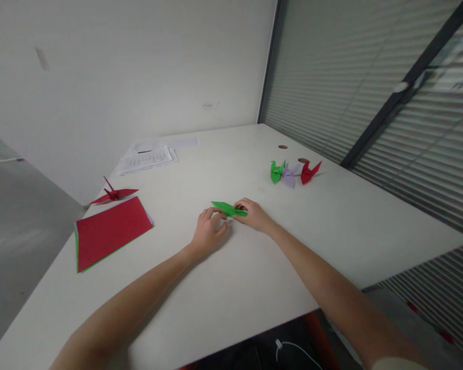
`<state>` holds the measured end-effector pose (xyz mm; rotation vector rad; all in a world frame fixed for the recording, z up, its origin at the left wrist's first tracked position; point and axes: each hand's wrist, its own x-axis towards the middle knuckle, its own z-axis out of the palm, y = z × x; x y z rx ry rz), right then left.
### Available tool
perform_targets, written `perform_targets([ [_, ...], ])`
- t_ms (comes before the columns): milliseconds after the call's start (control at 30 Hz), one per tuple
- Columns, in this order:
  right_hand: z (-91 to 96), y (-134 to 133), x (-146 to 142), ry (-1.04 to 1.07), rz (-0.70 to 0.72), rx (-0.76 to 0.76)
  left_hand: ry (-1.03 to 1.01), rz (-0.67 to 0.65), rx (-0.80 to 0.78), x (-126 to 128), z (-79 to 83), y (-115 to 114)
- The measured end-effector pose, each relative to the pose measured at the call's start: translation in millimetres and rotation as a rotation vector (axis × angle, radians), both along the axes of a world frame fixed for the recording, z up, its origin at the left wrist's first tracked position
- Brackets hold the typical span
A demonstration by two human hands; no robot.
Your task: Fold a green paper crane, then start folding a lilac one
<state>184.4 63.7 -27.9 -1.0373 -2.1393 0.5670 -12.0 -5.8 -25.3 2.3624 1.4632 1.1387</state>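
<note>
A folded piece of green paper (224,206), long and pointed at its left end, is between my two hands over the middle of the white table (200,303). My right hand (254,215) pinches its right end with thumb and curled fingers. At the near left edge of the paper, my left hand (208,229) has its fingers bent against it, with the thumb a little lower. My fingers hide part of the folds.
Folded paper cranes in green (277,172), lilac (289,176) and red (309,172) stand at the back right. To the left, a larger red crane (116,194) sits behind stacked coloured sheets (113,231). Printed papers (146,159) lie near the wall.
</note>
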Motion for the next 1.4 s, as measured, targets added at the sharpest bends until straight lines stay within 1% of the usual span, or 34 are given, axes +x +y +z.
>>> perform_targets([
  [100, 1.6, 0.4, -0.5, 0.108, -0.033, -0.031, -0.179, 0.028, -0.027, -0.6, 1.4, 4.4],
  [233, 5.0, 1.9, -1.7, 0.226, -0.053, -0.063, -0.393, 0.036, -0.167, -1.3, -0.1, 11.5],
  [333, 9.0, 1.3, -4.8, 0.393, -0.080, -0.190, -0.609, 0.027, -0.292, 0.5, -1.9, 14.6],
  [400, 12.2, -1.6, -9.0, 0.478, -0.093, -0.287, -0.770, -0.022, -0.360, 4.0, -1.1, 13.6],
  [467, 15.2, -6.4, -14.5, 0.528, -0.085, -0.350, -0.901, -0.088, -0.416, 8.5, 1.8, 10.3],
  [567, 17.6, -14.2, -22.5, 0.547, -0.018, -0.384, -0.984, -0.143, -0.442, 14.4, 6.5, 4.4],
  [667, 17.3, -18.5, -27.4, 0.532, 0.057, -0.382, -1.005, -0.138, -0.445, 16.4, 7.1, 2.4],
  [767, 15.4, -19.4, -29.4, 0.513, 0.086, -0.353, -1.024, -0.112, -0.460, 15.1, 4.2, 4.3],
  [867, 14.6, -21.0, -30.4, 0.500, 0.080, -0.267, -1.043, -0.115, -0.465, 13.7, 3.2, 5.8],
  [967, 17.2, -26.3, -31.1, 0.437, 0.088, -0.108, -1.058, -0.139, -0.457, 13.5, 5.7, 5.3],
  [1067, 22.5, -33.0, -31.6, 0.330, 0.088, 0.077, -1.072, -0.148, -0.411, 13.3, 8.0, 4.7],
  [1167, 26.8, -37.7, -31.8, 0.243, 0.064, 0.198, -1.084, -0.132, -0.377, 12.3, 7.7, 5.3],
  [1267, 29.3, -40.4, -31.8, 0.202, 0.060, 0.254, -1.085, -0.122, -0.380, 11.3, 6.5, 6.1],
  [1400, 31.3, -42.9, -32.0, 0.215, 0.075, 0.211, -1.104, -0.136, -0.384, 10.9, 5.1, 7.1],
])
